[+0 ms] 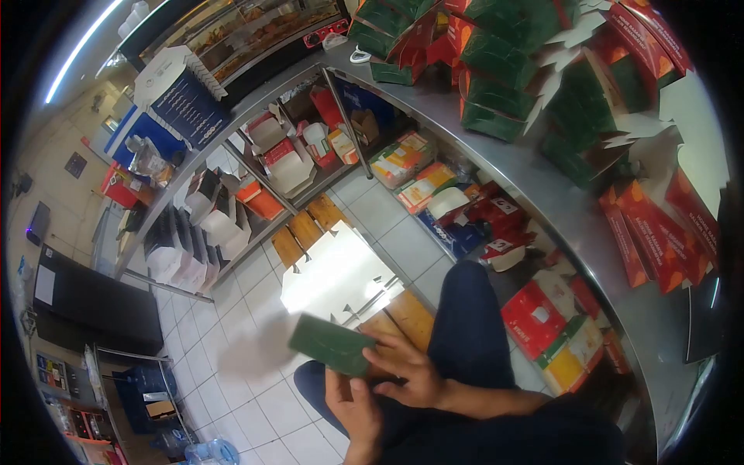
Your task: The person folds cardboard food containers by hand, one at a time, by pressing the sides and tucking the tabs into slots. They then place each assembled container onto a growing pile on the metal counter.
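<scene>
A small green cardboard box is held over my lap, its broad green face turned up. My left hand grips its lower edge from below. At the box's right end, my right hand has its fingers bent against the edge and side. Just beyond the box lies a stack of flat white cardboard blanks, with notched edges, on a slatted wooden bench. The box's underside is hidden.
On the steel counter to my right, green and red boxes are heaped, with red ones nearer. Shelves below hold printed packs. Folded cartons fill a rack at left, under a stack of dark blue cartons. My knee is beside the bench.
</scene>
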Demonstrator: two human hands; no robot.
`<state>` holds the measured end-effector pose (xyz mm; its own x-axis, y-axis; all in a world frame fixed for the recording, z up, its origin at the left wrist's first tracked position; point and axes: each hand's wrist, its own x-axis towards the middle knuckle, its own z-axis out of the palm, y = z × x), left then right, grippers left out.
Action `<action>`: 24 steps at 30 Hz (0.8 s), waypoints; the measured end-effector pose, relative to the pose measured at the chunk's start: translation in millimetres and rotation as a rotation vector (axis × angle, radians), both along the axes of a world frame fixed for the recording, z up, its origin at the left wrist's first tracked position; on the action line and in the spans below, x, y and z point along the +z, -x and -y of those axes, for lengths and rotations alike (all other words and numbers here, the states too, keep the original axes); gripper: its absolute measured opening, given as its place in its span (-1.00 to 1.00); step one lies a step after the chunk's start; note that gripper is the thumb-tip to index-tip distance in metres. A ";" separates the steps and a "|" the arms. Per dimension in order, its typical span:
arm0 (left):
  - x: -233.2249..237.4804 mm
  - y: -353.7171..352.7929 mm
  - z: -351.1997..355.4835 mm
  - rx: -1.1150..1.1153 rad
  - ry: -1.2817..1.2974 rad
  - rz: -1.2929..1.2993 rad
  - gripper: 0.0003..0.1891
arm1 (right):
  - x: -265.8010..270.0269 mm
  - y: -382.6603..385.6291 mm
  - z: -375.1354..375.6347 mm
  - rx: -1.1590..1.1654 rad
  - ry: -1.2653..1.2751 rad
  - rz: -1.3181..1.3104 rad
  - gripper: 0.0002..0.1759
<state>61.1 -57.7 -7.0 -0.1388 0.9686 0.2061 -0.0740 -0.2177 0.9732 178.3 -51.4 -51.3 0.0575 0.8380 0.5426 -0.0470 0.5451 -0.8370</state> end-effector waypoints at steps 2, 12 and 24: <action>2.2 25.0 -3.0 -0.040 0.076 -0.054 -0.58 | -6.8 -11.5 4.9 0.058 0.003 0.074 -0.45; 4.0 66.9 4.3 -0.206 0.150 -0.287 -0.66 | 4.6 -31.8 -39.4 0.080 0.222 -0.116 -0.61; -23.1 69.2 -25.1 0.015 0.027 -0.512 -0.67 | 1.7 -9.2 -27.2 -0.278 0.289 0.017 -0.67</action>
<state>-8.1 -32.6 -30.1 -0.0403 0.9732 0.2264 0.4162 -0.1896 0.8893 187.4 -24.2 -49.7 0.2963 0.9100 0.2900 0.0848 0.2774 -0.9570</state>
